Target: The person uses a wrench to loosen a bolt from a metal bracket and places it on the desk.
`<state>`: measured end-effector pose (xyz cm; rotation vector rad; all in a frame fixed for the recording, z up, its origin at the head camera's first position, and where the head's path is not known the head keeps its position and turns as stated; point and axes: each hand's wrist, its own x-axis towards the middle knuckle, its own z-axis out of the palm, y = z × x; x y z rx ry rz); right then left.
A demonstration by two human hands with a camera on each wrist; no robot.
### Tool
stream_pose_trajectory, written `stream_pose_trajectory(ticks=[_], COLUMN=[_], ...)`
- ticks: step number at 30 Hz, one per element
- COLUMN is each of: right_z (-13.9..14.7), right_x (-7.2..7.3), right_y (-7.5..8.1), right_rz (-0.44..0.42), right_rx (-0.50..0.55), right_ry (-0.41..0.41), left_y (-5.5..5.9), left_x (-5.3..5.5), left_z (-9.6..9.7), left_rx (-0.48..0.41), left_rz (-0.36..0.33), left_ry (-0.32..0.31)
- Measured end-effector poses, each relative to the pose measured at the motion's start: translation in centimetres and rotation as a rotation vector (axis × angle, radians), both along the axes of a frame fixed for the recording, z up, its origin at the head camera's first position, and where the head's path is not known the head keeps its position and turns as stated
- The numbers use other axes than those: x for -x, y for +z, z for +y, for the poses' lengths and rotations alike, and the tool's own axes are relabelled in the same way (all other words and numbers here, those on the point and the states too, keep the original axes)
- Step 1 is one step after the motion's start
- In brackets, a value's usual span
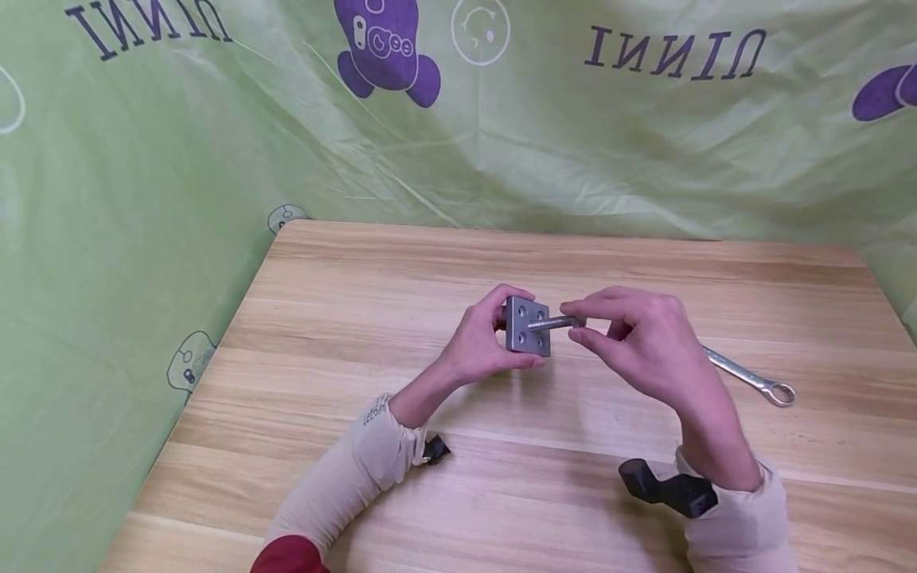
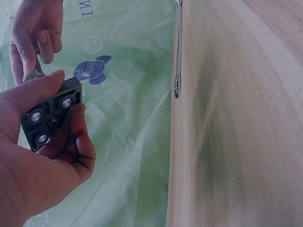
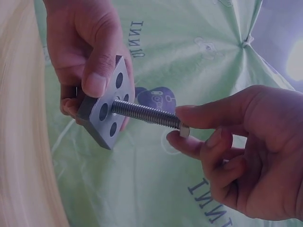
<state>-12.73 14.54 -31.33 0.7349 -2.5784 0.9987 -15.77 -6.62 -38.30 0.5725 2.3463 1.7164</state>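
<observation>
My left hand (image 1: 481, 338) grips a square grey plate (image 1: 517, 344) by its edges, thumb on one side and fingers on the other. Several round holes pass through its flat face. A long threaded bolt (image 3: 147, 114) sticks out from the plate's middle hole, its tip inside. With thumb and forefinger my right hand (image 1: 641, 338) pinches the hex head (image 3: 184, 129) of the bolt. In the left wrist view the plate's back (image 2: 53, 109) shows recesses with bright round ends in them, and fingers cover one corner.
On the wooden table (image 1: 344, 318), a combination wrench (image 1: 748, 376) lies to the right, partly hidden behind my right hand. Black wrist camera mounts (image 1: 666, 487) sit on the sleeves. A green printed curtain (image 1: 501, 159) hangs behind and to the left of the table.
</observation>
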Motion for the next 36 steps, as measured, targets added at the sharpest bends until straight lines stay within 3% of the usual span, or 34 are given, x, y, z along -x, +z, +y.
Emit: stream_pose_trajectory(ticks=[6, 11, 15, 24, 29, 36], right_z=[-0.26, -0.13, 0.02, -0.09, -0.26, -0.36], right_x=[0.11, 0.09, 0.04, 0.25, 0.17, 0.13], right_y=[-0.25, -0.25, 0.00, 0.48, 0.27, 0.32], right_rz=[0.063, 0.037, -0.049, -0.271, -0.297, -0.266], right_rx=[0.052, 0.020, -0.010, -0.108, -0.153, -0.154], right_ry=[0.048, 0.057, 0.002, -0.230, -0.253, -0.213], left_y=[-0.07, -0.09, -0.06, -0.09, -0.09, 0.01], left_x=[0.07, 0.06, 0.04, 0.01, -0.04, -0.06], left_z=[-0.05, -0.04, -0.02, 0.05, 0.06, 0.06], left_rx=[-0.007, -0.002, -0.001, -0.016, -0.012, 0.010], left_rz=[0.001, -0.001, -0.004, -0.007, -0.004, 0.010], left_ry=[-0.007, -0.004, 0.000, 0.007, 0.010, 0.006])
